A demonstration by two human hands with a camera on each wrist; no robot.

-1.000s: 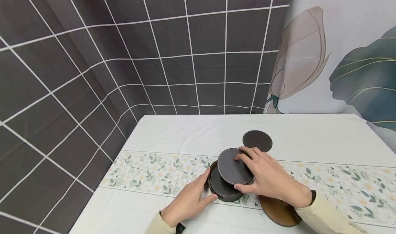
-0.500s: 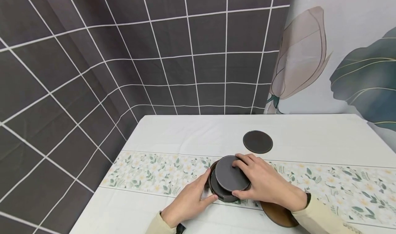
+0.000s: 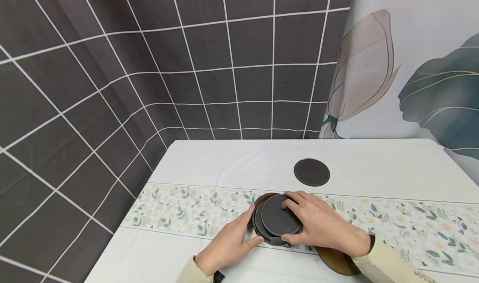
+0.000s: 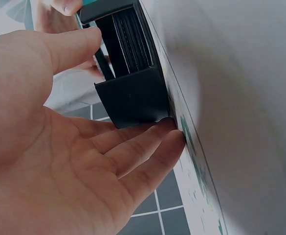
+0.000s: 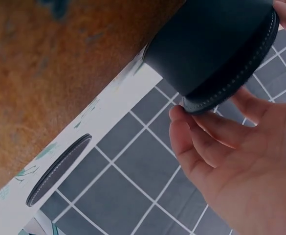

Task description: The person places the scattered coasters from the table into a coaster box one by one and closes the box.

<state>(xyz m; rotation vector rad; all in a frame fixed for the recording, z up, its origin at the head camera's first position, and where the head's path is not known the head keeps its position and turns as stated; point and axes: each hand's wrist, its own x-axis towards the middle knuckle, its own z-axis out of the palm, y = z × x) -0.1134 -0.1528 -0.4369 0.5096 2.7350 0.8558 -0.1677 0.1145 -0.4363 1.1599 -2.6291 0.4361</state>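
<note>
Pinching the rim of a dark round coaster point(image 3: 280, 219) between thumb and fingertips, the right hand point(image 3: 324, 225) is seen curled over the near right side of the disc, which lies flat on top of the coaster holder point(image 3: 266, 232). In the right wrist view the stitched edge of the coaster point(image 5: 231, 83) is met by the fingertips point(image 5: 182, 117), with the thumb at the far side of the rim.

The left hand point(image 3: 227, 244) is laid against the left wall of the holder, its thumb set high at the wall and its fingers low at the base; the fingers are nearly straight and pressed to the side, not wrapped round it. In the left wrist view the dark wall of the holder point(image 4: 133, 98) is touched by the fingertips point(image 4: 169, 134), and a stack of coaster edges point(image 4: 130, 41) is shown through a gap in the wall.

The holder stands on the flowered band of the tablecloth point(image 3: 179, 206), towards the near edge of the white table point(image 3: 232, 158). A second dark coaster point(image 3: 312, 172) lies flat on the white cloth beyond the right hand, well apart from the holder. A brown round piece point(image 3: 337, 261) lies on the table under the right wrist. A dark grid-patterned backdrop point(image 3: 112, 66) hangs behind the table, with a leaf-printed cloth point(image 3: 411, 75) to its right.
</note>
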